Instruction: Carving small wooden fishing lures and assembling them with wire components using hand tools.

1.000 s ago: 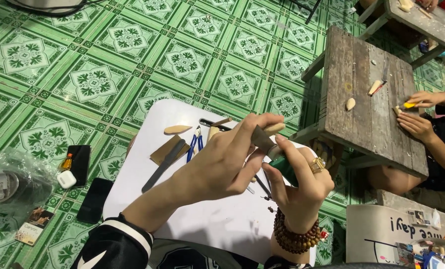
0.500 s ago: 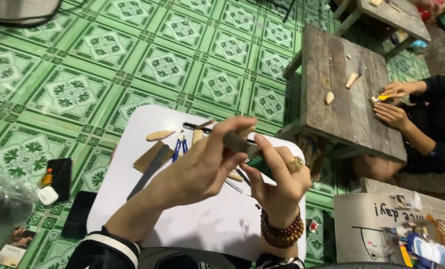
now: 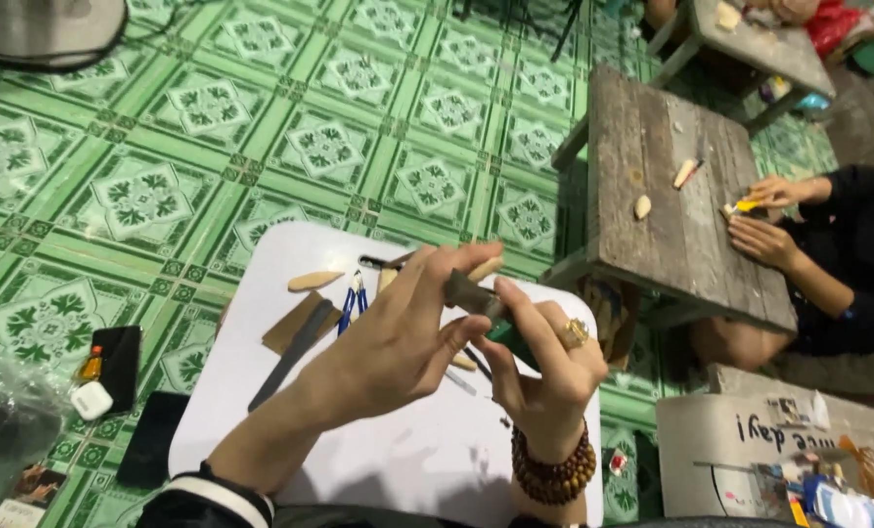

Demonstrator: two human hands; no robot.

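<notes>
Above the middle of a white rounded-corner board (image 3: pixel 398 460) that lies on the green patterned tile floor (image 3: pixel 163 176), the person's left hand (image 3: pixel 398 347) and right hand (image 3: pixel 544 367) meet around a small grey-brown strip of sanding paper or thin wood (image 3: pixel 468 291). The left hand's fingers curl over the strip's near end and the right hand pinches it from the other side between thumb and forefinger, so both hands are closed on it, and a pale wooden piece (image 3: pixel 486 268) pokes out just past the fingertips. The right hand wears a gold ring (image 3: pixel 575 333), and a dark brown bead bracelet (image 3: pixel 552 471) wraps its wrist. On the board's far-left part lie a flat pale wooden oval (image 3: pixel 314 281), a brown rectangular sanding sheet (image 3: pixel 290 321), a long grey metal file (image 3: pixel 290 356) and a pair of blue-handled tools (image 3: pixel 352 301), all close together. Off the board's left edge, on the floor, are a black phone (image 3: pixel 153 438) and a small white case (image 3: pixel 92 400). Well apart, by the far right, another person's hands (image 3: pixel 764 215) work a small yellow thing on a weathered grey wooden bench (image 3: pixel 652 196), where two pale wooden pieces (image 3: pixel 664 191) lie.
</notes>
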